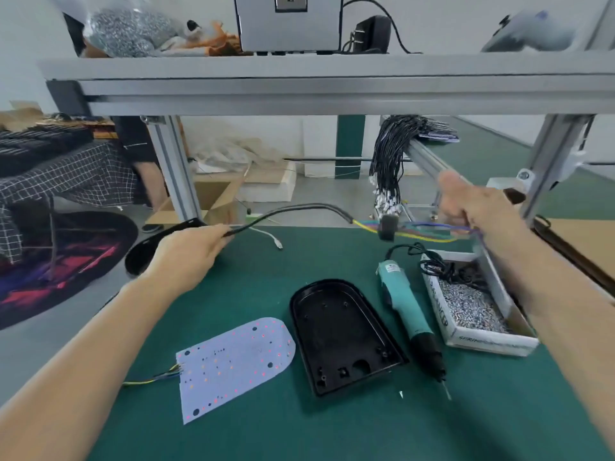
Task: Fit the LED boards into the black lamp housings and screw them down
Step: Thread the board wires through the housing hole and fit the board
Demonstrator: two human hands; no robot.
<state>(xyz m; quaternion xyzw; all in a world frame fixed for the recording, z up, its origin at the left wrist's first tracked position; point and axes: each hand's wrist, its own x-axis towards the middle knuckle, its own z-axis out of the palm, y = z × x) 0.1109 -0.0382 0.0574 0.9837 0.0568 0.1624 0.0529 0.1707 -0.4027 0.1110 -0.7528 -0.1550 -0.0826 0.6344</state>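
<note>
Left hand (186, 254) grips black cable (283, 211), right hand (472, 207) pinches coloured wires (429, 232), stretched taut for threading; housing (342, 334) waits mid-table

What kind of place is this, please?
Most likely a small lamp assembly workshop. A green work mat carries an electric screwdriver, a box of screws and a black lamp housing, under an aluminium frame shelf hung with wire bundles.

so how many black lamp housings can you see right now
2. One empty housing lies open side up on the green mat, between the LED board and the screwdriver. A second housing is held by the left hand. Others may be out of view.
</note>
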